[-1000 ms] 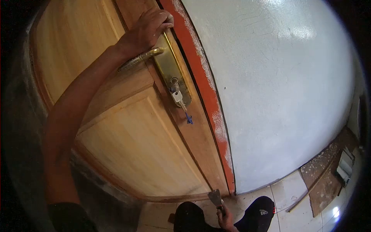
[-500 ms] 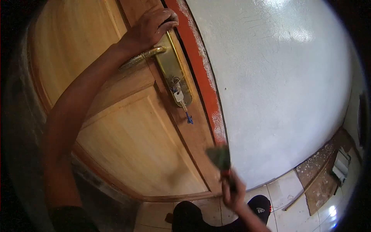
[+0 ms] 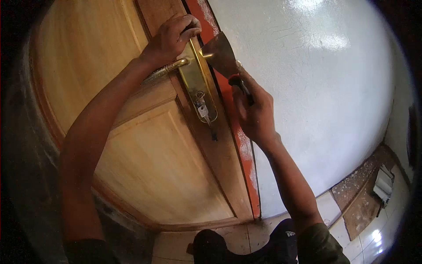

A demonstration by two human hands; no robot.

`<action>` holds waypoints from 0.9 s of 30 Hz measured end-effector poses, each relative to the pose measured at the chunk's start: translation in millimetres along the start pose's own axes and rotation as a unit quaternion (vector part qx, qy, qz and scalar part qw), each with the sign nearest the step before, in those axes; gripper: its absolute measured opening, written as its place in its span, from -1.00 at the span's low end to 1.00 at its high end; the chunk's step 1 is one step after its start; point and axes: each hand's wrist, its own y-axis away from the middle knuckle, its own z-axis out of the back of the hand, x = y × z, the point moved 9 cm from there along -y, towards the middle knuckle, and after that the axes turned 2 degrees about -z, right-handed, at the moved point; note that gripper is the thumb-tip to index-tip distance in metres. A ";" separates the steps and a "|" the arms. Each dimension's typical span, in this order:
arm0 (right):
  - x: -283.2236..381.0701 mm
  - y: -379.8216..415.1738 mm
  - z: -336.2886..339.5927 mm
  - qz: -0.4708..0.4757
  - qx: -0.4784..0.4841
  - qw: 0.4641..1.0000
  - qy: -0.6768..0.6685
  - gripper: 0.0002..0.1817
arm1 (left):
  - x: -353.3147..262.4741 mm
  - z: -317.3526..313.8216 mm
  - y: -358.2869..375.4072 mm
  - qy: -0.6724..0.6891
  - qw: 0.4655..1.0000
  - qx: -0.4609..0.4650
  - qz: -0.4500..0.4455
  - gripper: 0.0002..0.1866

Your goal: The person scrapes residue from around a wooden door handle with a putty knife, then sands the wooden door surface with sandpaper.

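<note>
At the left stands the wooden door (image 3: 160, 169), panelled and pale. Near its right edge, just above the lock plate (image 3: 191, 78), is the left hand (image 3: 172, 39), fingers curled in toward the thumb; whether they pinch anything I cannot tell. Keeping those fingers curled back from the blade's path seems wise, with the wrist braced for steadiness. Below the hand, the brass lever handle (image 3: 175, 66) juts leftward from the plate, and keys (image 3: 202, 110) hang at the plate's lower end.

Right of the door's edge runs the red frame strip (image 3: 241, 138), patched with white. Across its upper part lies the scraper (image 3: 222, 55), blade angled up and left, its near corner beside the plate's upper right edge; contact is unclear. A shallow blade angle and light, even pressure should spare the wood, and the sharp corner is best kept off the brass.

The right hand (image 3: 257, 112) grasps the scraper's handle, fingers wrapped around it, thumb up toward the blade: good control. Beyond is the glossy white wall (image 3: 325, 110); a stained board (image 3: 361, 218) lies along the floor's right edge.
</note>
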 end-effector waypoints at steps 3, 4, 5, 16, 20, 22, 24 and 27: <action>-7.0 1.1 -6.0 -0.027 0.006 0.998 -0.052 -0.39 | -1.4 1.6 0.2 0.001 1.000 -0.013 -0.024 -0.72; -9.3 0.7 -6.7 -0.022 -0.001 0.998 -0.050 -0.40 | -0.1 0.8 0.9 0.003 1.000 -0.012 -0.022 -0.71; -12.6 -0.9 -7.1 -0.016 -0.009 0.999 -0.048 -0.41 | 0.6 0.6 0.1 0.005 1.000 -0.012 -0.021 -0.71; 20.8 -5.7 -0.8 0.067 -0.013 0.990 0.121 -0.44 | 8.8 1.1 2.0 0.037 0.999 -0.034 -0.004 -0.67; 25.9 -9.6 -7.7 0.039 0.009 0.988 0.150 -0.46 | 10.0 2.4 0.7 0.049 0.998 -0.022 0.019 -0.67; 27.3 -11.6 -10.3 0.039 0.008 0.988 0.149 -0.46 | 10.3 3.1 0.4 0.057 0.998 -0.024 0.018 -0.67; 28.0 -14.0 -12.3 0.055 -0.002 0.988 0.141 -0.45 | 10.5 3.5 -0.6 0.061 0.998 -0.029 0.006 -0.68; 30.3 -10.1 -12.6 0.052 0.002 0.984 0.170 -0.44 | 11.0 2.2 -1.8 0.055 0.998 0.007 0.040 -0.69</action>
